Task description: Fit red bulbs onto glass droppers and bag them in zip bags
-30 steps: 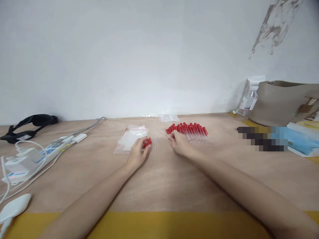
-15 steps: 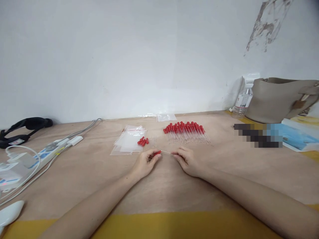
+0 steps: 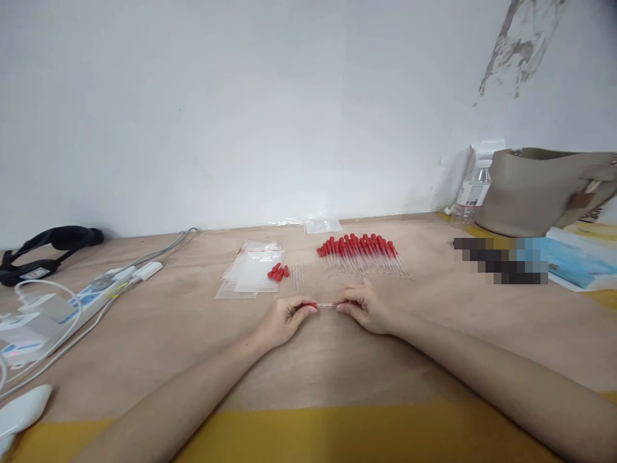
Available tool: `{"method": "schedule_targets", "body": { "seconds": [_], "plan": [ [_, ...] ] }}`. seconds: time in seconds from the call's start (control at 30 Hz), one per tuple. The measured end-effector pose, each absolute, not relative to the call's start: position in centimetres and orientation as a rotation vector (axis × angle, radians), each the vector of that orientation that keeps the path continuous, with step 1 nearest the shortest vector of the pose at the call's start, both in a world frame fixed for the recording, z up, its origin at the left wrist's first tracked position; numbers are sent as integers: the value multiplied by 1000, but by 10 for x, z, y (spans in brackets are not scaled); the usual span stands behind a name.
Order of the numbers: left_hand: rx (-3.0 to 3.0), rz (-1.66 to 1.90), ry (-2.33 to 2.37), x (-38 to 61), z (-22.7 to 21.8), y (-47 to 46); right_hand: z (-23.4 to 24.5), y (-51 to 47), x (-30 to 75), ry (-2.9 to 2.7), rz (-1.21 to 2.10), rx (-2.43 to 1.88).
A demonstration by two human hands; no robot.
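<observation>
My left hand [image 3: 284, 318] pinches the red rubber bulb end of a thin glass dropper [image 3: 325, 305], and my right hand [image 3: 366, 307] pinches the clear tube end; the dropper lies level between them just above the wooden table [image 3: 313, 360]. Behind the hands lie a small cluster of loose red bulbs [image 3: 277, 272] and a few bare glass tubes [image 3: 297, 272]. Further right is a row of several finished droppers with red bulbs [image 3: 359, 253]. A stack of small clear zip bags [image 3: 250, 273] rests left of the bulbs.
A power strip with plugs and cables [image 3: 62, 305] and a black strap [image 3: 43, 247] sit at the left. Another clear bag [image 3: 322, 226] lies near the wall. A water bottle [image 3: 470, 196], a beige bag [image 3: 544, 190] and blue packaging [image 3: 578, 263] stand at the right.
Both hands drew back from the loose bulbs and the dropper row toward me, bringing a bulb and a tube together. They now hold one dropper between them, closer together than half a second ago.
</observation>
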State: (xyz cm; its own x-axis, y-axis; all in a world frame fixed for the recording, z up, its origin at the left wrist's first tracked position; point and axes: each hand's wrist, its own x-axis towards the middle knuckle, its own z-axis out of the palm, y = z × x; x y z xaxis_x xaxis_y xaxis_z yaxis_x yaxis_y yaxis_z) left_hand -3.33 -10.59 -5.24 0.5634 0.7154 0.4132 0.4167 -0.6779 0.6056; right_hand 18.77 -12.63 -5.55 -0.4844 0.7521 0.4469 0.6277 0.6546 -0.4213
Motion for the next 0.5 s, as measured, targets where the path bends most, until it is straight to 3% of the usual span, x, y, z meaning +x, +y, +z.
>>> {"method": "schedule_targets", "body": {
  "seconds": [0.23, 0.5],
  "plan": [
    [2543, 764, 977, -31, -47, -112, -47, -132, 187, -2361, -83, -1133],
    [2673, 742, 889, -30, -49, -111, -50, -132, 179, -2351, 3, -1145]
  ]
}}
